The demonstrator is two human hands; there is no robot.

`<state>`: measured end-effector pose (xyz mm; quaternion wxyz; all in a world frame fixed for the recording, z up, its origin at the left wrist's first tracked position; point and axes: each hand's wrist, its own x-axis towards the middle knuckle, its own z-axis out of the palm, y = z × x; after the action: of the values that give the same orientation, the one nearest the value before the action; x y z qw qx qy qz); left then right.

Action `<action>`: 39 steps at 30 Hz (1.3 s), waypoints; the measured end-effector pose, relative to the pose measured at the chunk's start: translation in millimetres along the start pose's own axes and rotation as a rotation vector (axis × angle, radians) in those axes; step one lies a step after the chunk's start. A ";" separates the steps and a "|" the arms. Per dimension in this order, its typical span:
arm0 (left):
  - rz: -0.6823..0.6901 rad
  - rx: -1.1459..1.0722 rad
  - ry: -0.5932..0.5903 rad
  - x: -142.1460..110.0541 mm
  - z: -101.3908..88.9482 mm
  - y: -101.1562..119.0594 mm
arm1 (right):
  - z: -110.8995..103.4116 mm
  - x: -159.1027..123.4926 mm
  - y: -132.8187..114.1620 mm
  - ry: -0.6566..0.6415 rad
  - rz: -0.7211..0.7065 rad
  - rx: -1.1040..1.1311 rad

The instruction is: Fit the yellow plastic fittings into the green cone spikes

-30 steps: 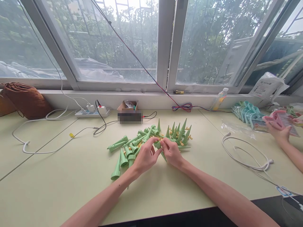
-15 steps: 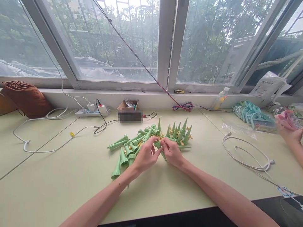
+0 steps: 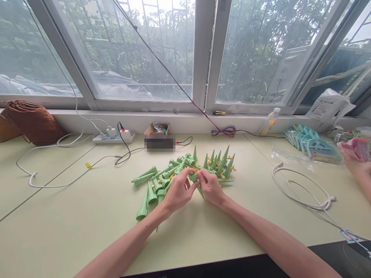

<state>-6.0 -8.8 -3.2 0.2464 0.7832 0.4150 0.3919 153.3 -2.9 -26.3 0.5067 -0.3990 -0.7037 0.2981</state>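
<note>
Between my two hands is a green plastic watering spike [image 3: 192, 177], wide end up toward the left and narrow tip pointing down to the right. My left hand [image 3: 180, 188] is closed around its wide end with thumb and fingers. My right hand [image 3: 211, 187] pinches at its side; a small yellow piece shows near the fingertips, mostly hidden. Left of my hands lies a loose pile of green spikes [image 3: 152, 195] with small yellow valves among them. Beyond my right hand, several spikes stand upright on their wide ends [image 3: 223, 166], some with yellow valves sticking out.
At the back are a power strip [image 3: 113, 138], a small cardboard box [image 3: 158, 128], bundled wires [image 3: 227, 131] and a bottle [image 3: 269, 121]. Teal hangers [image 3: 311, 141] and a coiled white cable [image 3: 303, 195] lie right. Another person's hand [image 3: 358, 166] holds a pink item [image 3: 355, 149] there.
My hands and the spike stay almost in the same place. The other person's pink item at the right edge has turned and shifted slightly.
</note>
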 end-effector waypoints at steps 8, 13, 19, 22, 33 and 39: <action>-0.003 -0.002 -0.007 0.4 0.1 -0.2 | 0.2 0.7 1.1 0.001 0.002 -0.008; -0.002 0.006 -0.005 -0.1 -0.4 1.0 | 0.9 0.6 0.3 0.003 -0.004 -0.012; 0.000 0.014 -0.003 -0.6 -0.3 1.8 | 0.4 0.3 1.1 0.008 -0.005 -0.017; -0.001 0.015 -0.008 -0.7 -0.4 2.1 | 0.5 0.3 1.0 0.016 -0.008 -0.022; -0.016 0.006 -0.031 -0.9 -1.4 4.8 | 1.2 0.0 1.6 0.030 -0.015 -0.029; -0.011 0.004 -0.029 -0.7 -1.6 4.7 | 1.0 0.6 0.7 0.030 -0.018 -0.027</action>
<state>-5.5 -11.8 0.8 0.2531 0.7870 0.4164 0.3785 152.4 -2.1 -26.9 0.5144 -0.4039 -0.7035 0.2781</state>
